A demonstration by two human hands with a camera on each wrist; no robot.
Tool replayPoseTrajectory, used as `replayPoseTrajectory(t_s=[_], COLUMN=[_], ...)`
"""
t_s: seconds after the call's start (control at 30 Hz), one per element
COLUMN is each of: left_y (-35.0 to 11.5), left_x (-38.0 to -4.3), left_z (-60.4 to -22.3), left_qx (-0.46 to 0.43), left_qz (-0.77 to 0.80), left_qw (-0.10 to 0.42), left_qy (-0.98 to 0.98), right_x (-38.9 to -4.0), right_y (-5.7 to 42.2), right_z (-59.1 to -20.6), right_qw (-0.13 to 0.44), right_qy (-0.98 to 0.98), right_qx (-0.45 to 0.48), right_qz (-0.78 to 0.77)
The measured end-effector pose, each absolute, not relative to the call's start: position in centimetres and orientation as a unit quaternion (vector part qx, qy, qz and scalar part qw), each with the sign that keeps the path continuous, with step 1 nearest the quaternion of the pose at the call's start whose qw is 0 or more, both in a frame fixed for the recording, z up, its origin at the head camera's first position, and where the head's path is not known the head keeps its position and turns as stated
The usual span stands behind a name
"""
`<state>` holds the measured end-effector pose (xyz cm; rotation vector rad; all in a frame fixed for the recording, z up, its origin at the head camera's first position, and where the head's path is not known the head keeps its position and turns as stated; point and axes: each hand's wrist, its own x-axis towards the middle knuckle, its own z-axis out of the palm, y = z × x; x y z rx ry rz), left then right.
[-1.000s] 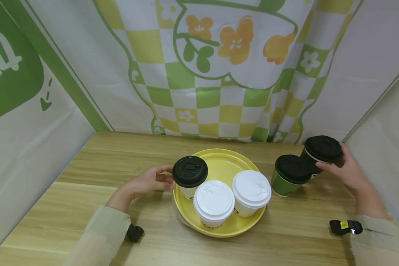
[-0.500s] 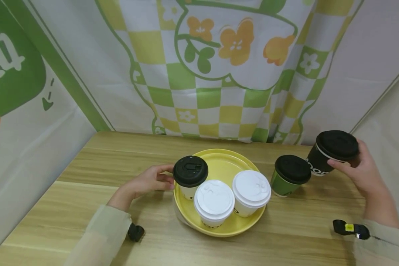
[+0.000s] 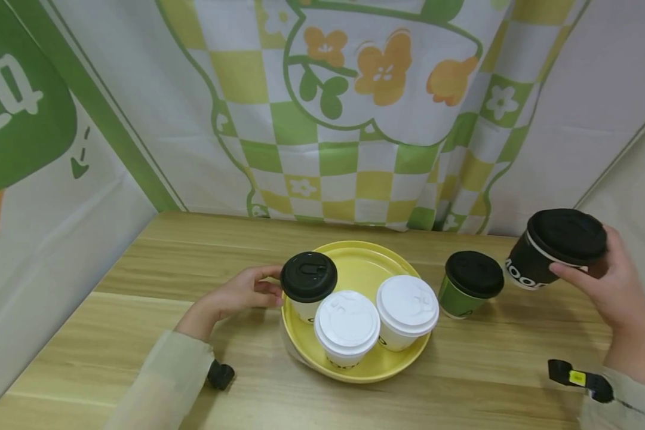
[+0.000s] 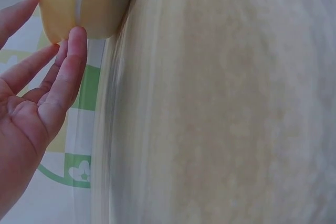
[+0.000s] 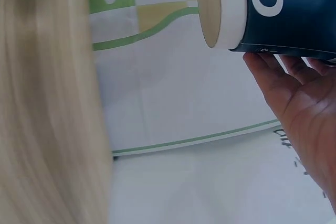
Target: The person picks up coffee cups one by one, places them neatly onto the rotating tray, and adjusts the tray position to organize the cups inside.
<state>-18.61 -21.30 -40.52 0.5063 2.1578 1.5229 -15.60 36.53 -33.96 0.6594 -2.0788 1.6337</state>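
My right hand (image 3: pixel 618 286) grips a black paper coffee cup (image 3: pixel 534 263) with a black lid, fingers and thumb round its upper part. In the right wrist view the cup's pale base (image 5: pixel 209 9) shows, raised off the table. Beside it stands a green cup (image 3: pixel 457 298) with a black lid. My left hand (image 3: pixel 247 291) touches the left rim of a round yellow tray (image 3: pixel 365 263) with extended fingertips (image 4: pixel 77 38). On the tray stand a black-lidded white cup (image 3: pixel 309 278) nearest that hand and two white-lidded cups, one in front (image 3: pixel 347 322) and one at right (image 3: pixel 407 307).
The wooden table (image 3: pixel 204 245) runs back to a green and yellow checked curtain (image 3: pixel 335 161). White fabric walls stand at left and right. A paler edge (image 3: pixel 292 352) shows under the tray's left side.
My right hand has carried the black cup to the right, away from the green cup, and its lettering has come into view. My left hand and the tray have stayed put.
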Motion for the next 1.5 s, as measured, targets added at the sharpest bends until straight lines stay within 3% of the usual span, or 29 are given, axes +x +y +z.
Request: replayPoseTrajectory(t_s=[0.37, 0.87, 0.97, 1.5], left_y=[-21.1, -21.0, -21.0, -21.2], left_x=[-18.8, -18.9, -19.0, -20.4], left_z=[-40.7, -40.8, -40.8, -41.0], left_qx=[0.184, 0.183, 0.184, 0.168], left_qz=[0.551, 0.551, 0.551, 0.557], left_qw=[0.229, 0.231, 0.232, 0.249], left_qy=[0.781, 0.781, 0.78, 0.774], right_x=[-14.6, -13.2, -13.4, -13.7], right_y=[36.1, 35.2, 35.1, 33.4], right_z=[-32.9, -32.0, -32.1, -31.7], right_qw=[0.182, 0.167, 0.162, 0.1], right_qy=[-0.689, -0.688, -0.662, -0.694], right_qx=[0.308, 0.286, 0.319, 0.336], right_qz=[0.631, 0.645, 0.658, 0.628])
